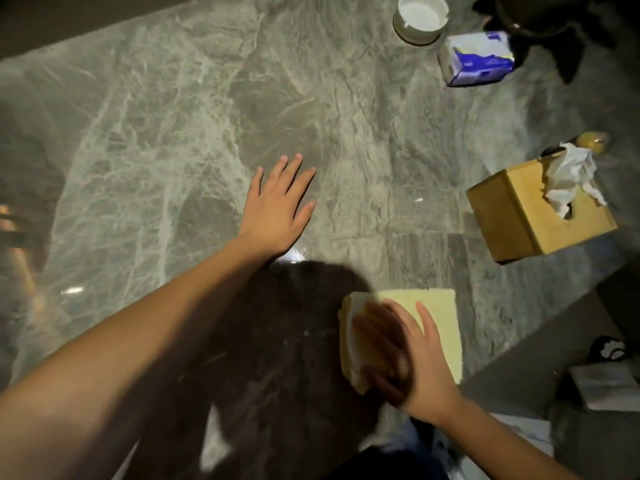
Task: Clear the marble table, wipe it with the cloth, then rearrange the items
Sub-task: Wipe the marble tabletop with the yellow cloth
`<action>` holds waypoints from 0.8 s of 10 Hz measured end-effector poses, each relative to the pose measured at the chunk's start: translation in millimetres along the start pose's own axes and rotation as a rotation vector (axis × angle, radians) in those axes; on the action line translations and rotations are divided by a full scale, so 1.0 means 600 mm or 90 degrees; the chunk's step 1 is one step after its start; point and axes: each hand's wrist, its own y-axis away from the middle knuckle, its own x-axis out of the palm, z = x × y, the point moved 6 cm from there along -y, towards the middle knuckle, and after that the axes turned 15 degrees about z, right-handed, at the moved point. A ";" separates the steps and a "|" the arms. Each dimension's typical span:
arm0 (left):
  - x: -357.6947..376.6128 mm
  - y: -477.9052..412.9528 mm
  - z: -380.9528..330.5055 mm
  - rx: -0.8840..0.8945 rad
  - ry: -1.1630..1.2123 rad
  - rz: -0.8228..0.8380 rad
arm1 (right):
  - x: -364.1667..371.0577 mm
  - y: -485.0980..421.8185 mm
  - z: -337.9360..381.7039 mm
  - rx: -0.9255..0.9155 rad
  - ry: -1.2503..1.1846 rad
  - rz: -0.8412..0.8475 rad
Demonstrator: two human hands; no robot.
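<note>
The grey veined marble table fills the view. My left hand lies flat on its middle, fingers spread, holding nothing. Near the front right, my right hand presses down on a pale yellow cloth spread on the marble; the hand is motion-blurred, and the cloth's left edge is folded up under its fingers. A wooden tissue box with a white tissue sticking out stands at the right. A white ashtray and a blue-and-white tissue pack sit at the far right.
A dark round object sits at the far right corner. A small yellowish item lies behind the wooden box. The table's right edge runs diagonally at the lower right, with floor clutter beyond it. My shadow darkens the front centre.
</note>
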 end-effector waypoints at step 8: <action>-0.078 -0.058 0.198 -0.333 0.110 -0.107 | -0.292 -0.624 -0.069 0.143 0.318 -0.038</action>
